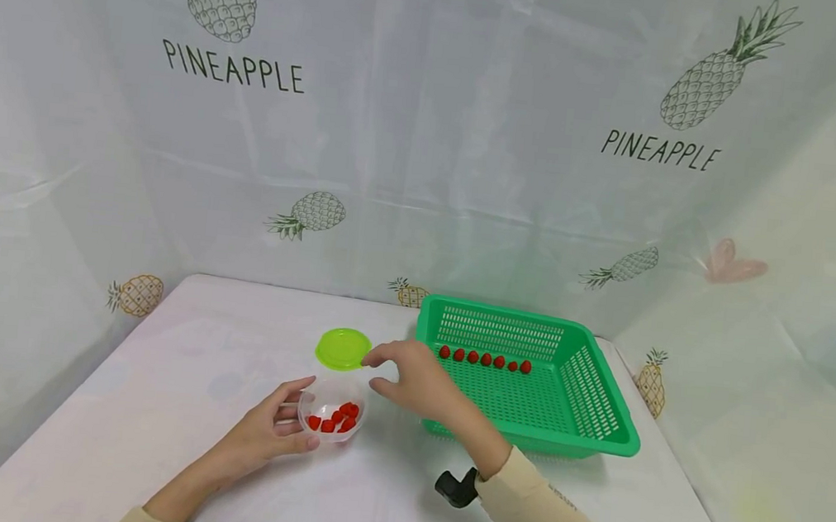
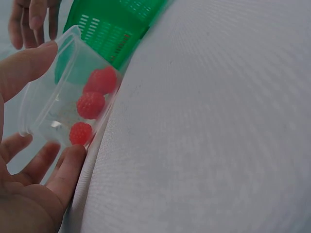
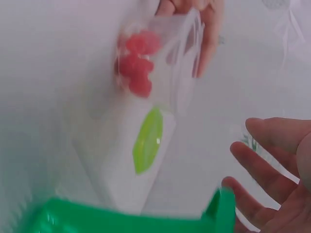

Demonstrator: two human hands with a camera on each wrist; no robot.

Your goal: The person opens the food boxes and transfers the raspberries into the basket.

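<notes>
In the head view my left hand (image 1: pixel 264 432) holds a clear plastic tub (image 1: pixel 323 404) on the white table, the thumb on its near side and the fingers round its left side. Several red raspberries (image 1: pixel 349 411) lie in the bottom of the tub; the left wrist view shows them through its wall. My right hand (image 1: pixel 418 380) hovers just right of the tub, thumb and fingers apart with nothing between them. Behind the tub lies a round lime-green lid (image 1: pixel 343 349). The right wrist view has the spread fingers (image 3: pixel 265 167) at the right edge.
A green slotted basket (image 1: pixel 522 432) stands on the right of the white table (image 1: pixel 232 336), below my right forearm. Along its back runs a row of several raspberries (image 1: pixel 486 359). A sheet printed with pineapples (image 1: pixel 428 146) hangs behind the table and at both sides.
</notes>
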